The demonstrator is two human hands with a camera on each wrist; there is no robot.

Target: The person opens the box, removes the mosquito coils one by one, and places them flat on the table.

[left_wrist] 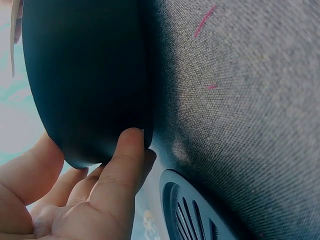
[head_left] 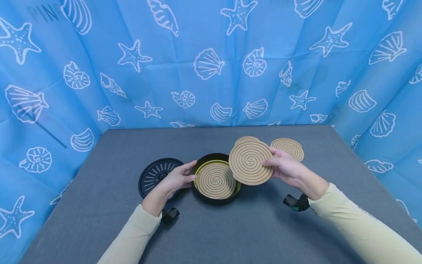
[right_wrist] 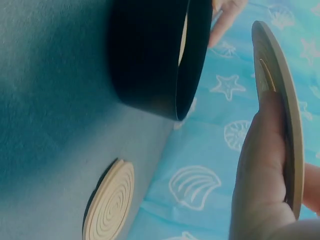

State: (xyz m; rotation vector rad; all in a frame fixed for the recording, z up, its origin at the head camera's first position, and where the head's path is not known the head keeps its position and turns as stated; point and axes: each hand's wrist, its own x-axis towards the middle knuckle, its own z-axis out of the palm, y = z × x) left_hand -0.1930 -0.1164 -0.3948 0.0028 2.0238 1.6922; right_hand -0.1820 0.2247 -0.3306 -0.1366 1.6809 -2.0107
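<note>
Gripping a round black metal-looking tin [head_left: 217, 200] in left hand [head_left: 178, 179], pinching a tan spiral pressed-powder-looking coil [head_left: 250, 162] in right hand [head_left: 288, 167]! Probably light, stiff, brittle: best taken by the edge.

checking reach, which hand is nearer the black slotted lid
Left: left hand partly covers the black slotted lid in the head view; right hand is across the round tin, holding a coil.
</note>
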